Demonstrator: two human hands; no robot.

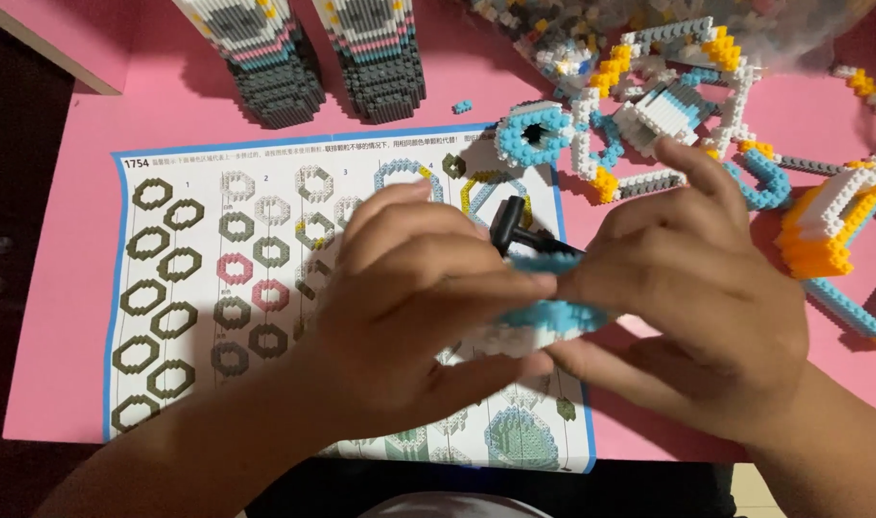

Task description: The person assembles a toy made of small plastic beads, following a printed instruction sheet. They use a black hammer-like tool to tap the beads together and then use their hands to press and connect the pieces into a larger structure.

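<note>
Two bare hands are shown meeting above a printed instruction sheet (217, 288) laid on a pink tabletop (73, 240). The left hand (409, 307) is curled, its fingers (457, 273) bent over the top and its thumb pressed beneath a small block assembly (544, 321) of light blue and white micro bricks. The right hand (692, 297) is likewise closed on the same assembly from the opposite side, the fingertips being brought against those of the left hand. The assembly is thus held between both hands, lifted above the lower right part of the sheet, and is largely hidden by the fingers. A small black tool (513, 228) is seen projecting upward just behind the assembly, between the two hands; which hand grips it cannot be told.

Beyond the hands, a blue and white ring-shaped piece (534, 134) is seen lying at the upper right corner of the sheet. Further to the right, open frames of white, yellow and blue bricks (668, 96) are spread over the tabletop, and an orange, white and blue section (836, 230) is placed near the right edge. Two tall grey, white and pink brick columns (313, 58) are stood side by side at the top, well apart from the hands.
</note>
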